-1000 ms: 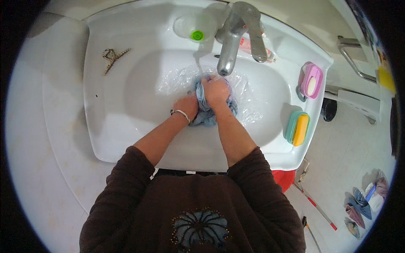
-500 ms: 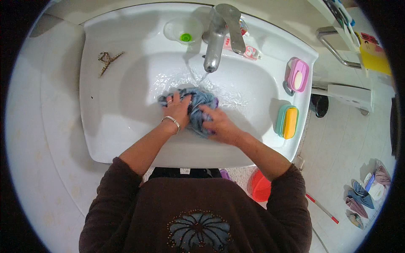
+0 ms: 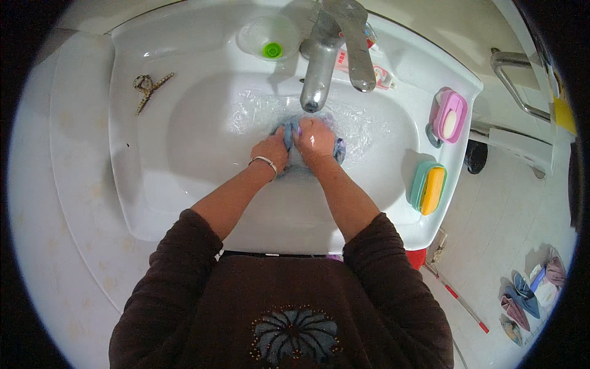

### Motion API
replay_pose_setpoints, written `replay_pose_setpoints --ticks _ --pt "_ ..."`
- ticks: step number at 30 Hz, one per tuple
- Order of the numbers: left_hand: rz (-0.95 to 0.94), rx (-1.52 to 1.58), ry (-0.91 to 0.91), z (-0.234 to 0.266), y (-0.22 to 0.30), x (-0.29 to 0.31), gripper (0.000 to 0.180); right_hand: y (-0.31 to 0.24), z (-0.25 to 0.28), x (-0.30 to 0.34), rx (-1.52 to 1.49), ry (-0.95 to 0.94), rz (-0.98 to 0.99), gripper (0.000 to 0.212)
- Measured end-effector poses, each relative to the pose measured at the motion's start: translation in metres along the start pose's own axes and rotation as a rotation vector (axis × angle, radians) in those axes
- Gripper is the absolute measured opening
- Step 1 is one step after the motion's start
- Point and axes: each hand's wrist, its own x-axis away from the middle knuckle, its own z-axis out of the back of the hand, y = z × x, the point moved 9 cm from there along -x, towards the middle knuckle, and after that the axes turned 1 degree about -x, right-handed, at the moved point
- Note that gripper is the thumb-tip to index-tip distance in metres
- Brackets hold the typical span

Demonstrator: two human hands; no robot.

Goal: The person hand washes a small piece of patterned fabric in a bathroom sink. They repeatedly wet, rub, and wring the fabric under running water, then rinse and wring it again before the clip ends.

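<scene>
Right hand [image 3: 314, 139], left hand [image 3: 270, 150] beside it, both clenched on blue cloth [image 3: 288, 136]; faucet [image 3: 317, 74] just beyond them, probably so water [image 3: 365, 130] reaches it.

1. Left hand [image 3: 271, 150] and right hand [image 3: 314, 139], toward 12 o'clock, are hiding much of the blue cloth [image 3: 288, 135].
2. Faucet lever [image 3: 359, 56] is covering part of the tube [image 3: 383, 77], 1 o'clock.
3. Bottom edge is cutting off the sweater [image 3: 276, 281], 6 o'clock.

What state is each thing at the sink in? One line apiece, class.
Cloth: wet, bunched
Left hand: gripping the cloth
Right hand: gripping the cloth
Water: rippling
Faucet: flow unclear
Pink dish: white soap inside
Green dish: yellow bar on it
Hair clip: lying on the sink
Tube: lying down, partly hidden
</scene>
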Motion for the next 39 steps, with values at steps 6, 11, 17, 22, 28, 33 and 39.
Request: replay_pose_setpoints --ticks 6,11,17,22,28,33,39 --pt "0.087 0.426 -0.089 -0.037 -0.027 -0.016 0.048 0.001 -0.002 -0.034 -0.44 -0.235 -0.443 0.03" --pt "0.236 0.706 -0.038 -0.036 -0.083 0.029 0.052 0.008 0.021 0.01 -1.484 -0.227 -0.549 0.042" --pt "-0.314 0.117 0.496 0.094 0.0 0.067 0.063 0.153 -0.031 0.068 -0.91 0.112 -0.544 0.05" --pt "-0.158 -0.094 0.235 0.071 0.022 0.041 0.06 0.013 -0.055 0.077 -1.498 -0.21 -0.689 0.045" --pt "0.007 0.359 0.146 0.034 -0.025 0.033 0.033 0.018 0.032 0.07 -1.798 0.044 -0.522 0.029" --pt "-0.35 0.289 0.654 0.099 0.008 0.113 0.035 0.058 0.085 0.065 -1.584 0.264 -0.445 0.036" --pt "0.061 1.018 0.413 0.1 -0.029 0.114 0.031 0.056 -0.034 0.119 -1.347 -0.174 -0.925 0.063"
